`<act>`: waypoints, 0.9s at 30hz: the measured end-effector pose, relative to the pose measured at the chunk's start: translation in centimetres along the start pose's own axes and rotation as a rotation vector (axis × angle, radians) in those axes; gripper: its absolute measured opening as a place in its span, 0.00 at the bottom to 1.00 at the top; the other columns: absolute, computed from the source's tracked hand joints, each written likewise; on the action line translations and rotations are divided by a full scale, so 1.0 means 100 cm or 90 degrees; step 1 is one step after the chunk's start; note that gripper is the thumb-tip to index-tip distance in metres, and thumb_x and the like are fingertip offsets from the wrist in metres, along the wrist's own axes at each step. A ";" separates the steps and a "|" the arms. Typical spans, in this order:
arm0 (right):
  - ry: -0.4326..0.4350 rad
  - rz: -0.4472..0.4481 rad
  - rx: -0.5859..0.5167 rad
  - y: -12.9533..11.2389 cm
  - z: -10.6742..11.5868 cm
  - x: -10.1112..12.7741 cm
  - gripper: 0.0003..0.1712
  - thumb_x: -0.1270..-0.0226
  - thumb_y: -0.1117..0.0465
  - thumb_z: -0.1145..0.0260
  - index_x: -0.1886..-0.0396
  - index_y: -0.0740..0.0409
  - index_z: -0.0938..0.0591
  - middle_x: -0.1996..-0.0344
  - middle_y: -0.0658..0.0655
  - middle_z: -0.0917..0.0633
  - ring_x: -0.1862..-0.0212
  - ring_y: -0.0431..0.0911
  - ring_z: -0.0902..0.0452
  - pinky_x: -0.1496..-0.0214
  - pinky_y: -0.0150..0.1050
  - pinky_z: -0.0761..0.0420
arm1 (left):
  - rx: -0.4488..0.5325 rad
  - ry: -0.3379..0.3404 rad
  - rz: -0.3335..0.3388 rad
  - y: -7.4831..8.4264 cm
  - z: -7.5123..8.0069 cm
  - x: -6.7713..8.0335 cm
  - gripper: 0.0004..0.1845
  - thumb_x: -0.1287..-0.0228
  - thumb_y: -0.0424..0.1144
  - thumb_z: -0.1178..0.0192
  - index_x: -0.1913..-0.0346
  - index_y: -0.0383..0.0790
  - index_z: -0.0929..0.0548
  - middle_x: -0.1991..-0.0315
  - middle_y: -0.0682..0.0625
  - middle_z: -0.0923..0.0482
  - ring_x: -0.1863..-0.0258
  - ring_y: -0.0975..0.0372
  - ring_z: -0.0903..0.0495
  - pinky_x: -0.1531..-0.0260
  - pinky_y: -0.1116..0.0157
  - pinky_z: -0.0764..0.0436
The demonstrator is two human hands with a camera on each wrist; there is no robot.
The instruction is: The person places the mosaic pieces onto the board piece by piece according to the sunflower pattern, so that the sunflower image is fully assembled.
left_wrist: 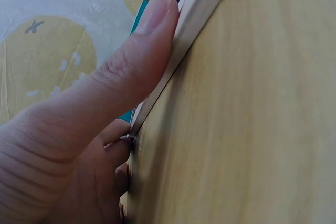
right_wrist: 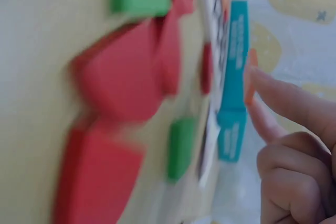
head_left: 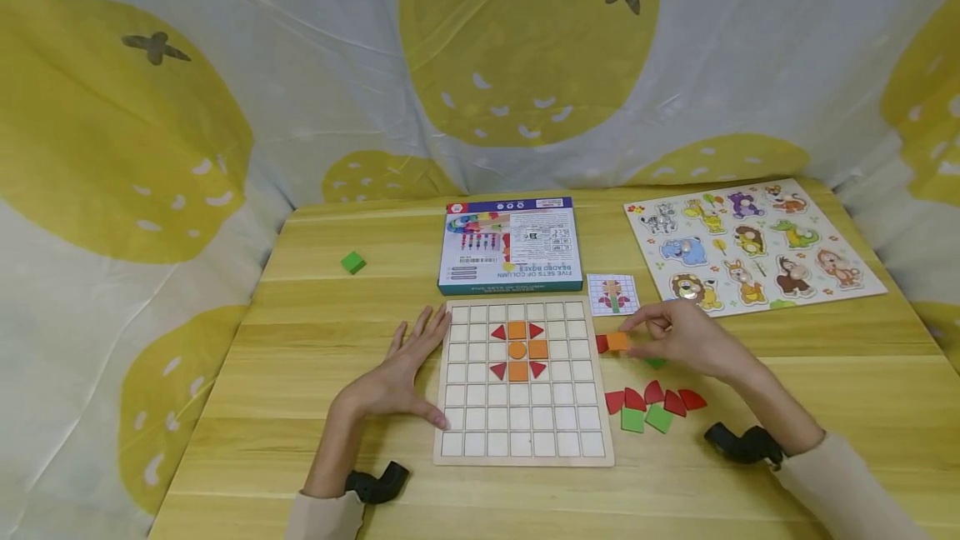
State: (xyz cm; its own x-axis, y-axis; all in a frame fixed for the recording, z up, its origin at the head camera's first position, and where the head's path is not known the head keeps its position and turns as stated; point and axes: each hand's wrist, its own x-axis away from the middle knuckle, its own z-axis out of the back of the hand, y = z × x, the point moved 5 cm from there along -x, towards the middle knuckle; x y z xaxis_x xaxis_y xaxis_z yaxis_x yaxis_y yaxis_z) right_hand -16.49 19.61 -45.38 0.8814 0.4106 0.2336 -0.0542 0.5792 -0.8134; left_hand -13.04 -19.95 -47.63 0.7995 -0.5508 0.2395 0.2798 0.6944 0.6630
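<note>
Orange square (head_left: 617, 342): off the board, just right of it, in the right hand (head_left: 693, 342).
Grid board (head_left: 525, 462): orange circle (head_left: 517, 350), three orange squares (head_left: 518, 371), four red triangles (head_left: 498, 371) laid; cell left of circle bare.
Loose pieces: red quarter-rounds (head_left: 654, 392), green squares (head_left: 632, 420) beside board; probably still to place.
Right grip: thumb and finger pinch the square, parted only by it.
Left hand (head_left: 393, 377): fingers spread at board's left edge, holding no piece.

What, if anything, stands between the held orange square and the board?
In the head view, a red piece lies between the orange square and the board, at its right edge. The right hand holds the square raised, so it could probably pass over.
</note>
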 end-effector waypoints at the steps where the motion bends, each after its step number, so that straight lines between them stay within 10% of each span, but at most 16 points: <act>1: 0.006 0.003 -0.001 -0.004 -0.002 -0.002 0.17 0.42 0.59 0.20 0.54 0.59 0.11 0.84 0.46 0.41 0.80 0.37 0.47 0.77 0.35 0.42 | 0.000 0.001 0.000 0.000 0.000 0.000 0.82 0.67 0.54 0.13 0.15 0.43 0.62 0.14 0.48 0.70 0.15 0.48 0.75 0.20 0.39 0.74; 14: 0.007 -0.010 -0.053 -0.073 -0.068 -0.044 0.13 0.44 0.61 0.18 0.59 0.55 0.09 0.87 0.48 0.39 0.80 0.43 0.46 0.75 0.33 0.45 | 0.000 -0.001 -0.005 0.001 0.000 0.001 0.81 0.66 0.53 0.13 0.15 0.42 0.62 0.14 0.47 0.70 0.15 0.46 0.75 0.20 0.38 0.74; 27: -0.016 -0.013 -0.005 -0.090 -0.112 -0.075 0.10 0.49 0.64 0.17 0.68 0.57 0.11 0.81 0.50 0.26 0.77 0.43 0.35 0.75 0.33 0.38 | -0.001 -0.001 -0.007 0.001 0.001 0.001 0.80 0.65 0.53 0.13 0.15 0.42 0.61 0.14 0.46 0.69 0.15 0.46 0.75 0.20 0.38 0.75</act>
State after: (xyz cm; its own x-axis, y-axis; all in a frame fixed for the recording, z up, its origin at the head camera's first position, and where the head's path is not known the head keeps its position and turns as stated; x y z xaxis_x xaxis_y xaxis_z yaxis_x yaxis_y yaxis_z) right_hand -17.42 3.46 -45.79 0.8704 0.4159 0.2634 -0.0322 0.5820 -0.8126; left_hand -12.98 -19.98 -47.52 0.7954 -0.5593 0.2335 0.2897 0.6893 0.6640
